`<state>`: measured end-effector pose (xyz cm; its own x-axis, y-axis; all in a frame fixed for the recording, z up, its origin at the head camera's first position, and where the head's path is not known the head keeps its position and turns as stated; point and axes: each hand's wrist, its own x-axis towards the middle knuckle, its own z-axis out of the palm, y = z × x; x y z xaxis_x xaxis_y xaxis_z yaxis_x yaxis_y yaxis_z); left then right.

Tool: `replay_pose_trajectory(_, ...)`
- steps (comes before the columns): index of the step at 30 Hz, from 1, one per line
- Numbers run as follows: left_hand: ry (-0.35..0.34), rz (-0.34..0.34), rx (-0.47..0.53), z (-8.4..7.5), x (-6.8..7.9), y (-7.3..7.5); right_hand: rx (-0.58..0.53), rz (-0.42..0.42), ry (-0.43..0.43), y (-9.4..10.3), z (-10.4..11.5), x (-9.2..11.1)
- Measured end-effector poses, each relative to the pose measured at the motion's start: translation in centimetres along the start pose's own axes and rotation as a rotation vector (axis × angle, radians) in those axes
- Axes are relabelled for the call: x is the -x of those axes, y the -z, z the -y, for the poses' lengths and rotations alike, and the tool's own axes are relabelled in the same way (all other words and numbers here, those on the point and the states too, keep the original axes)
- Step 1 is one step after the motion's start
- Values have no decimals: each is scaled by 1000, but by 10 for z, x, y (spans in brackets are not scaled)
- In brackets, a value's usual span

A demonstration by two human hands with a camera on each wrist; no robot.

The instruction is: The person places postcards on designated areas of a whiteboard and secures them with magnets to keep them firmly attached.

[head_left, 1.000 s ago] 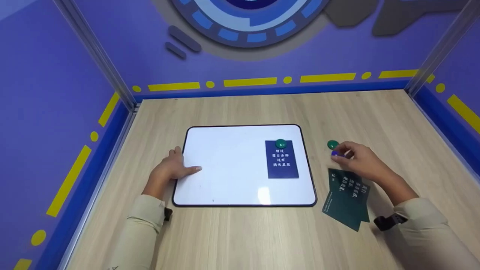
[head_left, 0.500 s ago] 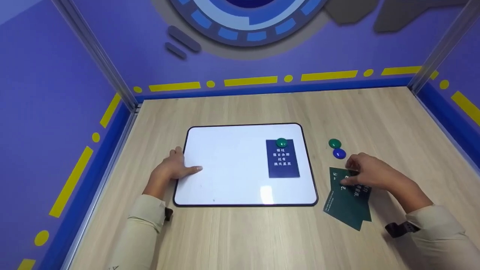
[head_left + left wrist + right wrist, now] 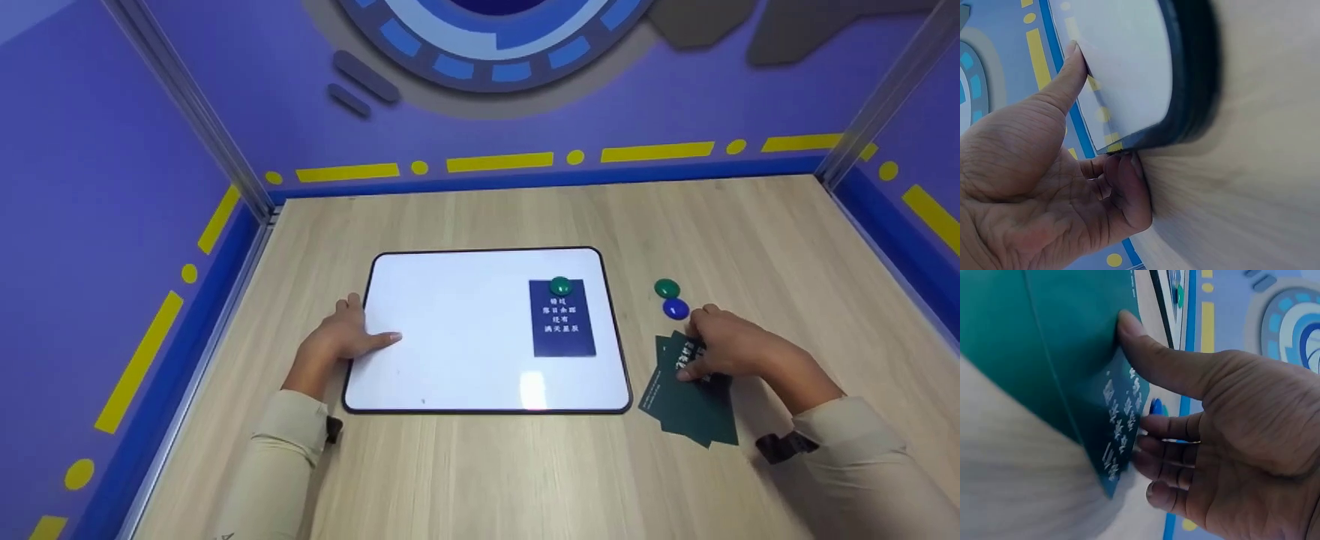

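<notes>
A white magnetic whiteboard with a black rim lies flat on the table. My left hand grips its left edge, thumb on the white face and fingers curled at the rim. On the board's right side, a green round magnet sits over the top of a dark blue card with white writing. To the right of the board, my right hand pinches the top dark green card, thumb on its face and fingertips at its far edge. Other green cards lie fanned beneath it.
A loose green magnet and a blue magnet lie touching or nearly so, just beyond the right hand. The wooden table is enclosed by purple-blue panels at the back and both sides.
My right hand has let go of the blue magnet beside the green one and moved down onto the green cards. The top card has turned under it. The left hand stays put.
</notes>
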<state>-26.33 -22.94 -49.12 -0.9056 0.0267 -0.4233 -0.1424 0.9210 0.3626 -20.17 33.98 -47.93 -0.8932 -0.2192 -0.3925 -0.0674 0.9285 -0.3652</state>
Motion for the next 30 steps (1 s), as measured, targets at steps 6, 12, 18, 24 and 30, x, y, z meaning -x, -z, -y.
replay_pose_trajectory(6, 2, 1, -9, 1, -1, -2, -64, 13, 14, 1, -8, -5)
replay_pose_trajectory(12, -2, -3, -10, 1, 2, 0, -113, -26, 4, 0, -10, -5)
replay_pose_trajectory(18, 5, 1, -6, -3, 3, 2, -127, -104, 28, 0, -12, -5)
replay_pose_trajectory(24, 5, 10, -6, -4, 4, 3, -119, -121, 47, 3, -15, -3)
replay_pose_trajectory(30, 5, 10, -13, -4, 4, 3, -134, -145, 65, 7, -13, -5)
